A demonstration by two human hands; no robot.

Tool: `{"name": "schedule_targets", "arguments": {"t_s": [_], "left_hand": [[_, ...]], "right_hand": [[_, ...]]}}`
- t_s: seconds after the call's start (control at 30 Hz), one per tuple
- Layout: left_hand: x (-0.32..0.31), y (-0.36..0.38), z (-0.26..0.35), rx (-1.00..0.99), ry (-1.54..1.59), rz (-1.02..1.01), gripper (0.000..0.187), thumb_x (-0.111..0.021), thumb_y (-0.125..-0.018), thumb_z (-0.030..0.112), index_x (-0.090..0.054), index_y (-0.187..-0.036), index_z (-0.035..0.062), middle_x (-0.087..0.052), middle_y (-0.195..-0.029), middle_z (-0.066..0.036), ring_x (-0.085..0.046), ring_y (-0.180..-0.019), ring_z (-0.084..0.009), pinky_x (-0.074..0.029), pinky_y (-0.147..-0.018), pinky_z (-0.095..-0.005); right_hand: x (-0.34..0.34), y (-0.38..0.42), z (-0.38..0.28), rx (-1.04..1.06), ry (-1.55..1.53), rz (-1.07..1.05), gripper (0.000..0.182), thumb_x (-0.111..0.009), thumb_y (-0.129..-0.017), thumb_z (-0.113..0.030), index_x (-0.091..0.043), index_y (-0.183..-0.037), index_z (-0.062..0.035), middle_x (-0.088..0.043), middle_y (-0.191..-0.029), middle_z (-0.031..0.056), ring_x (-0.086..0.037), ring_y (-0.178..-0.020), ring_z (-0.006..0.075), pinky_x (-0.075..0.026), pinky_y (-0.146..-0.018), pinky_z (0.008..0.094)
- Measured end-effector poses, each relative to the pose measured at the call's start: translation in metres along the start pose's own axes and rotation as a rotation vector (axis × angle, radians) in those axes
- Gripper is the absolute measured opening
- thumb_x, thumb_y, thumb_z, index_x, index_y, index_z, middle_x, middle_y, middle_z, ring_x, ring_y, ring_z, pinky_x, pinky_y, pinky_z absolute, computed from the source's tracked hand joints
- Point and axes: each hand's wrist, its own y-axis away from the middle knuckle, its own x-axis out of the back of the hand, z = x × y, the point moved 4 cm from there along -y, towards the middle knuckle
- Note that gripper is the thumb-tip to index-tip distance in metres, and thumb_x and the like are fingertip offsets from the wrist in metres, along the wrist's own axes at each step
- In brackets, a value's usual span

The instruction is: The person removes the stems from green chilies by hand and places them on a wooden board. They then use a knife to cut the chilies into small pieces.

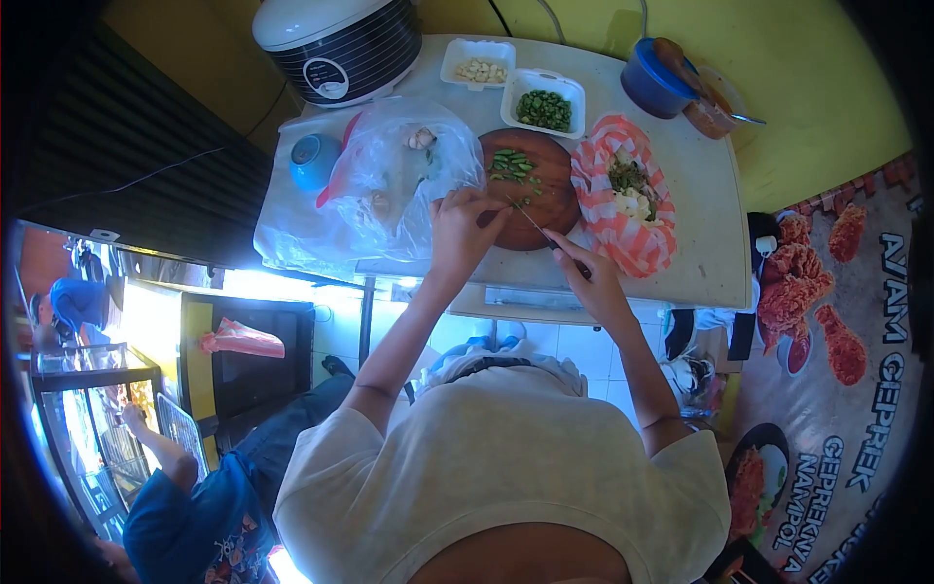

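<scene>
My right hand (589,279) is closed around the dark handle of a knife (530,220), its blade slanting up-left over the round wooden cutting board (556,185). At the board's left edge, my left hand (467,222) is pinched shut close to the knife tip; whatever lies between its fingertips is too small to make out. Chopped green pieces (512,164), possibly chilies or beans, lie on the upper part of the board, with a few small bits near the blade. Left of the board spreads a clear plastic bag (389,161) with garlic bulbs (420,138) showing.
Behind the board stand foam trays of peeled garlic (482,71) and cut green pieces (545,110). A striped bag (637,234) of trimmings sits right. A rice cooker (341,54), blue cup (314,161) and blue tub (654,83) share the table. Another person (204,516) is at lower left.
</scene>
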Motion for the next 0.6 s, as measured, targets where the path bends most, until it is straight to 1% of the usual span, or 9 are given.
{"name": "schedule_targets", "arguments": {"t_s": [0.1, 0.23, 0.3, 0.4, 0.43, 0.5, 0.53, 0.57, 0.6], "left_hand": [[-0.001, 0.001, 0.000, -0.009, -0.005, 0.003, 0.014, -0.079, -0.079, 0.024, -0.078, -0.087, 0.0130, -0.068, -0.087, -0.003, -0.061, -0.088, -0.0210, -0.036, -0.083, -0.0390], [-0.002, 0.001, 0.000, -0.015, 0.018, 0.020, 0.011, -0.078, -0.078, 0.020, -0.078, -0.085, 0.0120, -0.067, -0.089, -0.002, -0.060, -0.090, -0.0216, -0.036, -0.084, -0.0394], [-0.002, 0.001, 0.001, -0.019, 0.024, 0.026, 0.010, -0.077, -0.077, 0.018, -0.077, -0.085, 0.0118, -0.066, -0.089, -0.002, -0.060, -0.091, -0.0222, -0.037, -0.084, -0.0400], [-0.001, 0.000, 0.003, -0.021, 0.024, 0.031, 0.010, -0.077, -0.078, 0.018, -0.077, -0.084, 0.0115, -0.067, -0.089, -0.002, -0.060, -0.091, -0.0223, -0.037, -0.084, -0.0398], [0.000, 0.000, 0.003, -0.011, 0.030, 0.022, 0.010, -0.077, -0.077, 0.018, -0.077, -0.084, 0.0115, -0.067, -0.089, -0.002, -0.060, -0.091, -0.0223, -0.037, -0.084, -0.0399], [0.000, 0.000, 0.002, 0.002, 0.036, 0.014, 0.009, -0.077, -0.077, 0.018, -0.077, -0.084, 0.0116, -0.067, -0.089, -0.002, -0.060, -0.091, -0.0224, -0.037, -0.084, -0.0399], [0.000, 0.000, 0.002, 0.004, 0.035, 0.015, 0.009, -0.077, -0.077, 0.018, -0.077, -0.084, 0.0116, -0.067, -0.089, -0.002, -0.060, -0.091, -0.0225, -0.037, -0.084, -0.0399], [0.000, 0.000, 0.002, 0.005, 0.036, 0.015, 0.009, -0.077, -0.077, 0.018, -0.077, -0.084, 0.0117, -0.067, -0.089, -0.002, -0.060, -0.091, -0.0226, -0.037, -0.084, -0.0400], [0.000, -0.001, 0.003, 0.005, 0.038, 0.015, 0.009, -0.077, -0.077, 0.018, -0.077, -0.084, 0.0117, -0.067, -0.089, -0.002, -0.060, -0.091, -0.0226, -0.037, -0.084, -0.0400]], "right_hand": [[0.000, 0.002, -0.001, 0.036, 0.107, 0.035, 0.038, -0.056, -0.101, -0.023, -0.058, -0.138, -0.0159, -0.040, -0.065, -0.0051, -0.033, -0.059, 0.0051, -0.033, -0.057, 0.0217], [-0.002, 0.005, -0.010, 0.002, 0.155, 0.034, 0.038, -0.057, -0.101, -0.022, -0.058, -0.138, -0.0170, -0.038, -0.063, -0.0023, -0.033, -0.058, 0.0063, -0.034, -0.056, 0.0229], [-0.003, 0.004, -0.014, -0.018, 0.161, 0.043, 0.038, -0.055, -0.101, -0.022, -0.056, -0.138, -0.0193, -0.043, -0.060, 0.0117, -0.039, -0.053, 0.0144, -0.040, -0.054, 0.0301], [-0.004, 0.000, -0.022, -0.046, 0.176, 0.024, 0.037, -0.055, -0.101, -0.022, -0.057, -0.137, -0.0175, -0.047, -0.062, 0.0134, -0.041, -0.053, 0.0152, -0.041, -0.055, 0.0309], [-0.005, -0.001, -0.022, -0.045, 0.176, 0.021, 0.037, -0.055, -0.101, -0.022, -0.057, -0.137, -0.0175, -0.047, -0.062, 0.0134, -0.041, -0.053, 0.0152, -0.041, -0.055, 0.0309], [-0.007, -0.002, -0.022, -0.009, 0.128, 0.038, 0.037, -0.054, -0.102, -0.022, -0.057, -0.138, -0.0145, -0.036, -0.062, 0.0003, -0.033, -0.057, 0.0074, -0.033, -0.053, 0.0256], [-0.010, -0.005, -0.013, -0.010, 0.129, 0.037, 0.037, -0.054, -0.102, -0.022, -0.057, -0.138, -0.0145, -0.036, -0.062, 0.0003, -0.033, -0.057, 0.0074, -0.033, -0.053, 0.0256], [-0.013, -0.009, -0.002, 0.112, 0.120, 0.084, 0.037, -0.054, -0.102, -0.022, -0.057, -0.138, -0.0139, -0.038, -0.062, 0.0003, -0.033, -0.057, 0.0072, -0.033, -0.053, 0.0259], [-0.013, -0.012, -0.011, 0.234, 0.112, 0.132, 0.038, -0.054, -0.102, -0.022, -0.057, -0.138, -0.0134, -0.040, -0.062, 0.0003, -0.032, -0.057, 0.0070, -0.033, -0.053, 0.0262]]}}
